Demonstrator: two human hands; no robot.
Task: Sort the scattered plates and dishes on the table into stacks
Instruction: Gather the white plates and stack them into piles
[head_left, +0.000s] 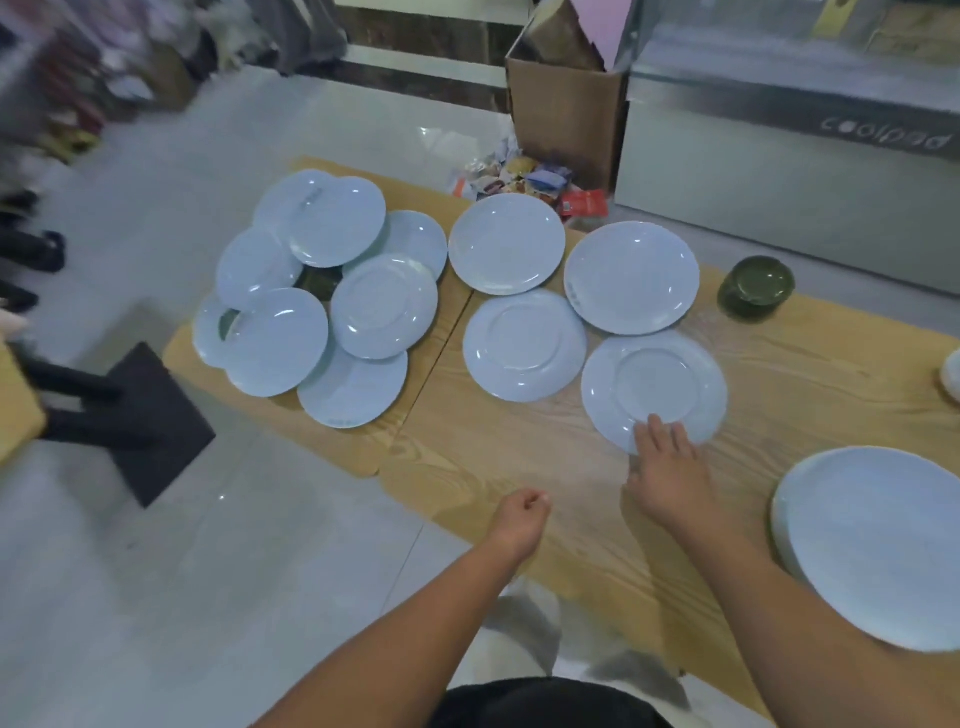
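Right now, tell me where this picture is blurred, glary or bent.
Head view: the clutter along the left edge is smeared with blur. The floor carries a bright glare patch. Small highlights sit on the piled plates. The table edges look bowed by the wide lens. The right hand touching the near plate is fairly sharp.

Pale glossy tile floor (270, 545) — open cardboard box (566, 109), glass display counter (779, 171), dark stool (156, 421) at left.
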